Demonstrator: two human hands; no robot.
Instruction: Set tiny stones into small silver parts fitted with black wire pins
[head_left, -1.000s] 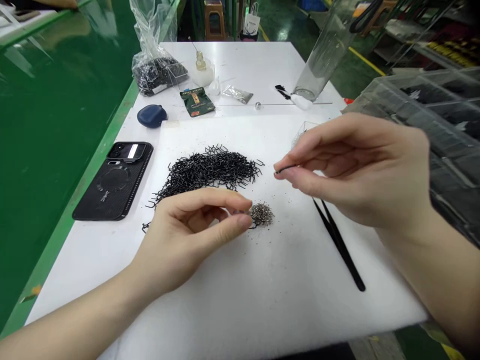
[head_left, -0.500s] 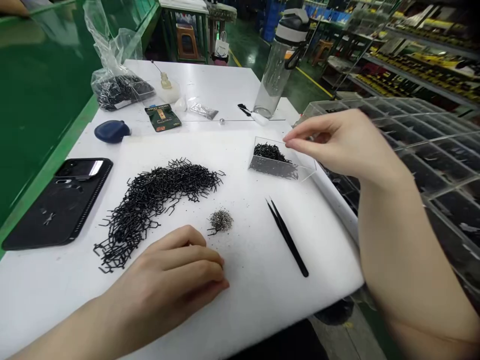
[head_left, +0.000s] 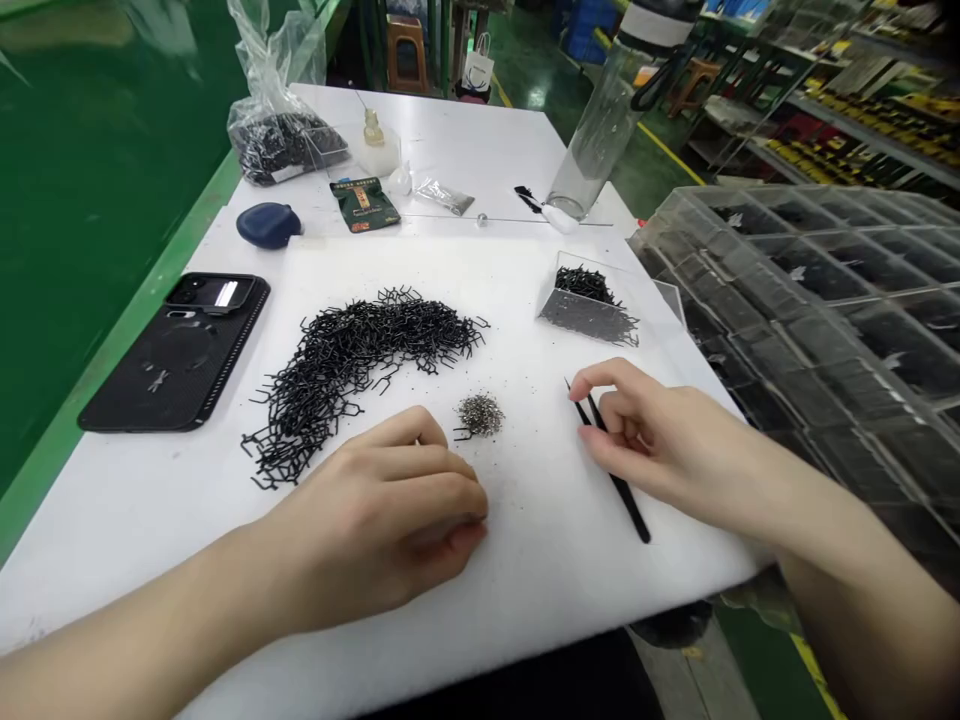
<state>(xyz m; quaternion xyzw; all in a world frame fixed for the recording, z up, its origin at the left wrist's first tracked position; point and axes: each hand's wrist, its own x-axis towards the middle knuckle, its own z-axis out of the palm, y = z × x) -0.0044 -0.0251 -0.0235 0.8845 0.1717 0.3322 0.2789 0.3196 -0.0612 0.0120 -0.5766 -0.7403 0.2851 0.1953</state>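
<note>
In head view, L hand (head_left: pixel 405 510) is held back-up, fingers curled twd thumb, forearm angled in from lower L; whether anything's gripped can't be told, fingertips being mostly hidden. R hand (head_left: pixel 619 420) is held w/ thumb & index bent and parted, poised at tip end of black tweezers (head_left: pixel 631 505); contact can't be made out. Tweezers are laid on white mat (head_left: pixel 540 600). Curved pile of black forked pcs (head_left: pixel 360 340) is spread beyond L hand; small grain heap (head_left: pixel 481 414) is set btwn pile & tweezers. Clear box (head_left: pixel 577 315), far R of mat, is part-filled w/ black pcs; clear bag (head_left: pixel 274 75), far L, is filled at btm w/ dark pcs; stacked compartment trays (head_left: pixel 780 305) at R are loaded w/ dark items.
</note>
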